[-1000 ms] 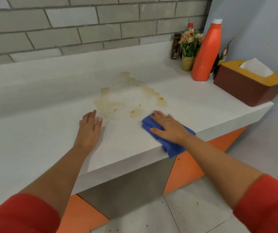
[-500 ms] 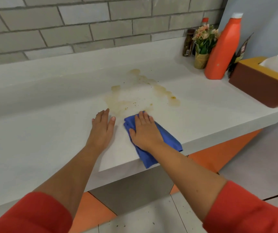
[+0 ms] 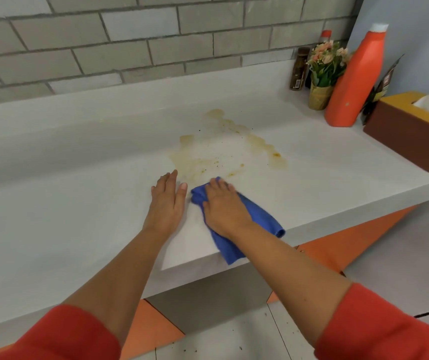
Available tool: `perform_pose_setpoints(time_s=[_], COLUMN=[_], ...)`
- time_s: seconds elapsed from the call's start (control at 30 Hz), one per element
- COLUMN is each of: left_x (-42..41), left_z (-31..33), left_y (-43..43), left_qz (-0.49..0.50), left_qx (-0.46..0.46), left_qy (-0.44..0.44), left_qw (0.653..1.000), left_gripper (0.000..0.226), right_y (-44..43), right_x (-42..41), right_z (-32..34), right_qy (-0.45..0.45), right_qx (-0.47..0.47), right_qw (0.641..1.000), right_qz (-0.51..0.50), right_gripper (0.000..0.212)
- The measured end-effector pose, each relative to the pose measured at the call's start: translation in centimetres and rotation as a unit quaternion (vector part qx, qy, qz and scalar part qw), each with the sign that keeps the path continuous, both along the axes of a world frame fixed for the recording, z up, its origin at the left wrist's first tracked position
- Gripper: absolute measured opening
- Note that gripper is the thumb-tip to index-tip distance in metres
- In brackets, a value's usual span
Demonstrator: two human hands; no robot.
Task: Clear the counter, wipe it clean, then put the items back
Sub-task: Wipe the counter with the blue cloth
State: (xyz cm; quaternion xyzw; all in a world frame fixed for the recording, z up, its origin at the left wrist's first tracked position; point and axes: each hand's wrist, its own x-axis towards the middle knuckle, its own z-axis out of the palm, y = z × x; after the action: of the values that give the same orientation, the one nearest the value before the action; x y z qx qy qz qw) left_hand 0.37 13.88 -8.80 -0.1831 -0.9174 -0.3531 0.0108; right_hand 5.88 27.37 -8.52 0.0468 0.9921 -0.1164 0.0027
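A yellowish-brown stain (image 3: 218,152) with dark specks spreads over the middle of the white counter (image 3: 65,203). My right hand (image 3: 223,206) presses flat on a blue cloth (image 3: 257,216) just below the stain, and the cloth's tail hangs over the counter's front edge. My left hand (image 3: 168,201) lies flat on the counter right beside the cloth, fingers apart, holding nothing. At the far right stand an orange bottle (image 3: 356,79), a small pot of flowers (image 3: 323,74), a dark jar (image 3: 299,68) and a brown tissue box (image 3: 413,128).
A grey brick wall (image 3: 130,42) runs behind the counter. A dark packet (image 3: 382,87) leans between the orange bottle and the tissue box. Below the counter are orange cabinet fronts (image 3: 351,245) and a tiled floor (image 3: 234,344) with crumbs.
My right hand has slid the blue cloth leftwards along the counter's front, from right of the stain to beside my left hand. The left hand has stayed flat on the counter.
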Motion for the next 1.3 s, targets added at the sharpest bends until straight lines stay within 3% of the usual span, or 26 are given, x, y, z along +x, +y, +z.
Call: perform_pose_setpoints(time_s=[0.07, 0.13, 0.27, 0.33, 0.4, 0.5, 0.6, 0.73, 0.87, 1.03, 1.13, 1.2, 1.3], left_x=[0.1, 0.2, 0.2, 0.1, 0.0, -0.1, 0.1, 0.3, 0.2, 0.0, -0.4, -1.3, -4.2], left_z=[0.1, 0.2, 0.1, 0.1, 0.1, 0.1, 0.2, 0.4, 0.4, 0.8, 1.3, 1.4, 1.0], left_y=[-0.1, -0.2, -0.2, -0.1, -0.1, 0.0, -0.2, -0.4, -0.4, -0.5, -1.2, -2.3, -3.9], left_qz=[0.006, 0.011, 0.000, -0.007, -0.005, -0.003, 0.002, 0.008, -0.001, 0.027, 0.059, 0.048, 0.058], left_qx=[0.016, 0.027, 0.032, 0.021, 0.017, 0.022, 0.035, 0.060, 0.077, 0.155, 0.204, 0.137, 0.005], left_qy=[-0.003, -0.003, -0.010, -0.011, -0.013, -0.016, -0.018, -0.027, -0.023, -0.047, -0.067, -0.011, 0.047], left_qw=[1.000, 1.000, 0.999, 1.000, 1.000, 1.000, 0.999, 0.998, 0.997, 0.986, 0.975, 0.989, 0.997], left_gripper=[0.051, 0.051, 0.052, 0.053, 0.052, 0.052, 0.052, 0.052, 0.052, 0.049, 0.047, 0.046, 0.045], right_y=[0.6, 3.2, 7.0, 5.4, 2.5, -0.6, 1.7, 7.5, 5.9, -0.9, 0.0, 2.9, 6.4], right_x=[0.8, 1.4, -0.3, -1.9, -2.4, -0.3, 1.8, 0.0, -4.3, -2.5, 1.1, 2.1, 0.9], right_z=[0.4, 0.6, 0.5, 0.5, 0.5, 0.3, 0.7, 0.6, 0.2, 0.2, 1.2, 1.5, 0.8], right_qy=[-0.009, -0.006, 0.016, 0.010, 0.013, 0.012, 0.002, 0.024, 0.016, 0.015, 0.007, 0.007, 0.069], right_qx=[-0.038, -0.067, -0.019, 0.011, -0.001, -0.035, -0.074, -0.072, -0.011, -0.041, -0.098, -0.094, -0.002], right_qw=[0.997, 0.996, 0.995, 0.992, 0.996, 0.998, 0.991, 0.996, 0.990, 0.998, 0.987, 0.991, 0.996], right_qz=[0.063, 0.060, -0.093, -0.122, -0.089, 0.051, 0.111, -0.045, -0.143, 0.039, 0.126, 0.092, -0.062], right_gripper=[0.050, 0.049, 0.047, 0.049, 0.051, 0.049, 0.048, 0.046, 0.048, 0.050, 0.047, 0.044, 0.043])
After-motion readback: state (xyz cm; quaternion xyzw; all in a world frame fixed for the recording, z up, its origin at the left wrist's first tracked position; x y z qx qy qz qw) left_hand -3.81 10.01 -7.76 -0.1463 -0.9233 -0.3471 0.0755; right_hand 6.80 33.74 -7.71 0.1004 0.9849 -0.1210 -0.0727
